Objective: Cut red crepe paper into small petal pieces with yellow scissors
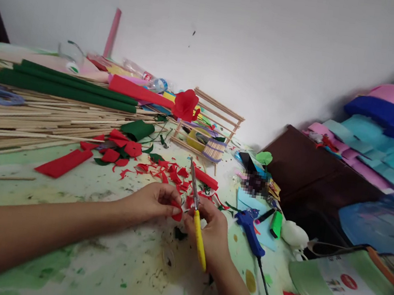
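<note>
My left hand (160,202) is closed in a pinch on a small piece of red paper (177,211). Close beside it, my right hand (210,227) holds a pair of scissors (199,241) with yellow handles, its blades pointing away from me. Whether the blades are parted is hard to make out. Just beyond both hands lie red paper scraps (175,171) and a rolled red strip (206,178). Farther back, a red paper flower (186,104) leans against a small wooden stick frame (221,107).
Many thin wooden sticks (40,118) and green paper rolls (69,86) cover the left. A blue glue gun (251,231) with its cord lies right of my hands, near a green lighter (276,224). A green container (339,280) stands at the right edge.
</note>
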Motion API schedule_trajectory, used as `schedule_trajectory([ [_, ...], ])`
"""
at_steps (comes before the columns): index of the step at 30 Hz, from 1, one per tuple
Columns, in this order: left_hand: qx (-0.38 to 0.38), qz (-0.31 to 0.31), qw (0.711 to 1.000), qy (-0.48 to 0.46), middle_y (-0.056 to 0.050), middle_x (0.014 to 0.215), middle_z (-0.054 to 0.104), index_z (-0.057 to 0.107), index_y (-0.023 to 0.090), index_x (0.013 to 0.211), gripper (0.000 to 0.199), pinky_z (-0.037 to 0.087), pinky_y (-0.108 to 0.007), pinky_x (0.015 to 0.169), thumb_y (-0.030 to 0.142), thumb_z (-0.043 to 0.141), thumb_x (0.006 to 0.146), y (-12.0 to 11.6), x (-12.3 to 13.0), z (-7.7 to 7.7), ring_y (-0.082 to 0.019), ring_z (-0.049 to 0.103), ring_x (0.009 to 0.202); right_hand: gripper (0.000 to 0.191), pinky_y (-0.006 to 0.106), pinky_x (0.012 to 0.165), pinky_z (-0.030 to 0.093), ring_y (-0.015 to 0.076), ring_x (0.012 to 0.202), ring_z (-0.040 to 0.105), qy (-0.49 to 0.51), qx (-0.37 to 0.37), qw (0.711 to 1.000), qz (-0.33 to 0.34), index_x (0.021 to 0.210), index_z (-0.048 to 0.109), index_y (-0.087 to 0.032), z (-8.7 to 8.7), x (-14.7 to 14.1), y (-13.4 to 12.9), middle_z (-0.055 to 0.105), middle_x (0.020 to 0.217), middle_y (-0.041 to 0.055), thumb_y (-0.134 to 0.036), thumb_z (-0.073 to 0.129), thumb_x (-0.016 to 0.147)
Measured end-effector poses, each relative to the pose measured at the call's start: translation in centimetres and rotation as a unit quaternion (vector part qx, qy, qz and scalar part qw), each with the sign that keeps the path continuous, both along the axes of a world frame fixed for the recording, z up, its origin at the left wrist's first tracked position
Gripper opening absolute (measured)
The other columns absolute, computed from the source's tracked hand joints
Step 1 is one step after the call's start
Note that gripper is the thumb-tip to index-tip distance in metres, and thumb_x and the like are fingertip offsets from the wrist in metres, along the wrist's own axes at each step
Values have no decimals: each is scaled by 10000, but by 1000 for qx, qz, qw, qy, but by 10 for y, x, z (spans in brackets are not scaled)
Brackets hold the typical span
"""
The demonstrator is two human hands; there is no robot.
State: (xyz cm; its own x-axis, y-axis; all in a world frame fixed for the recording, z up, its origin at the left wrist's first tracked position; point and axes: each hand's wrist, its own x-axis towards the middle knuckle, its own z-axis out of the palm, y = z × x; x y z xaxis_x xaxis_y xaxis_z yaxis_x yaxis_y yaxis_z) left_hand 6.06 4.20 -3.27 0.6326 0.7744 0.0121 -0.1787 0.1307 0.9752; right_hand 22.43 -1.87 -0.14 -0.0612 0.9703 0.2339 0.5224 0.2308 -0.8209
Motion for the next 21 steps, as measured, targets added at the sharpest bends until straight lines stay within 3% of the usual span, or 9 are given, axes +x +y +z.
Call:
schedule_trajectory([
  [8, 5, 5, 1000, 7, -1, 664, 666, 619, 185, 666, 108, 447, -288, 665, 193, 720, 631, -3, 2, 0, -161, 612, 662, 128, 190, 514, 394, 96, 549, 477, 60, -20, 998, 23, 780, 577, -179, -2, 0, 0, 535, 622, -44, -166, 560, 654],
  [15, 10, -43, 999, 17, 2, 690, 667, 631, 187, 705, 152, 455, -283, 674, 117, 717, 601, -5, 4, 2, -155, 608, 681, 237, 206, 506, 399, 99, 535, 472, 70, 7, 997, -39, 912, 592, -168, -6, 3, 1, 557, 643, -33, -214, 591, 679],
  [18, 2, -37, 999, 22, -17, 729, 692, 673, 179, 749, 163, 471, -296, 711, 130, 728, 604, -3, 4, 2, -165, 623, 714, 188, 217, 536, 402, 110, 563, 482, 13, 41, 997, -62, 884, 611, -172, -3, 4, 0, 559, 654, -22, -259, 574, 721],
  [21, -41, 28, 999, 11, -13, 708, 682, 673, 169, 753, 141, 484, -273, 647, 171, 737, 627, 0, 2, 1, -150, 616, 672, 254, 223, 534, 355, 116, 560, 461, -134, 57, 985, -89, 971, 635, -190, 3, 7, -1, 558, 644, -26, -290, 590, 742],
])
